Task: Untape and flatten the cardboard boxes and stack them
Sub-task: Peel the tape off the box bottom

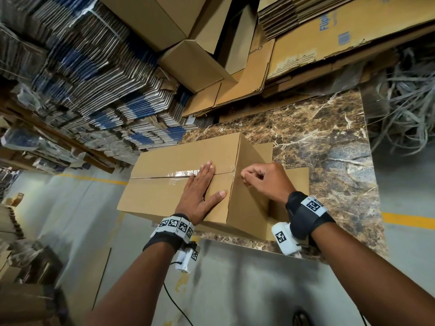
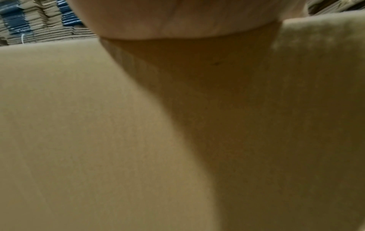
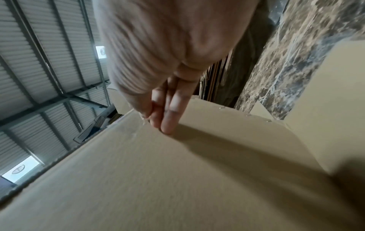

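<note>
A brown cardboard box (image 1: 164, 194) lies on the marble table (image 1: 317, 137), overhanging its left edge. Clear tape (image 1: 181, 172) runs along the box's top seam and over its right edge. My left hand (image 1: 202, 187) lies flat on the top with straight fingers, fingertips on the seam. My right hand (image 1: 259, 177) is at the right end face, fingers curled, thumb and forefinger pinching at the tape end. In the right wrist view its fingers (image 3: 169, 112) touch the box (image 3: 177, 179) beside a lifted bit of tape. The left wrist view shows only the palm (image 2: 177, 18) on cardboard (image 2: 79, 125).
Flat cardboard (image 1: 299, 184) lies on the table under the box's right side. Tall stacks of flattened cartons (image 1: 82, 78) stand at the left, made-up boxes (image 1: 195, 64) and flat sheets at the back. A heap of grey strapping (image 1: 404, 102) lies far right.
</note>
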Demonstrator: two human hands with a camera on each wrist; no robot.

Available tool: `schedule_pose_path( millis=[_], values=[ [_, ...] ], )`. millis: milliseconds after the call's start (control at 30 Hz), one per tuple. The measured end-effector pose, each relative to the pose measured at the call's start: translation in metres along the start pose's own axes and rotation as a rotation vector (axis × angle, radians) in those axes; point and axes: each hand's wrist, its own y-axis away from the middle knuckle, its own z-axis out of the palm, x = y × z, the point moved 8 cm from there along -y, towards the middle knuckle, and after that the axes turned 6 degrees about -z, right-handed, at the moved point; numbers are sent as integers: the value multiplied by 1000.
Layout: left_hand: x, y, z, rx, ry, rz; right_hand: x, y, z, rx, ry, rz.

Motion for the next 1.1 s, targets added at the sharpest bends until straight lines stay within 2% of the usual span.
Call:
schedule_pose_path(
  millis=[133,433,667,900,1100],
  values=[
    [1,1,0,13,-4,6,5,13,-1,-75,-93,109],
    [1,1,0,34,-6,15,-11,14,7,-23,-86,39],
    [0,0,0,34,-13,17,-18,14,4,34,129,-222],
    [-1,0,1,35,-13,20,-30,11,10,10,325,-437],
    [-1,0,1,31,-17,16,-33,26,19,69,377,-539]
  ],
)
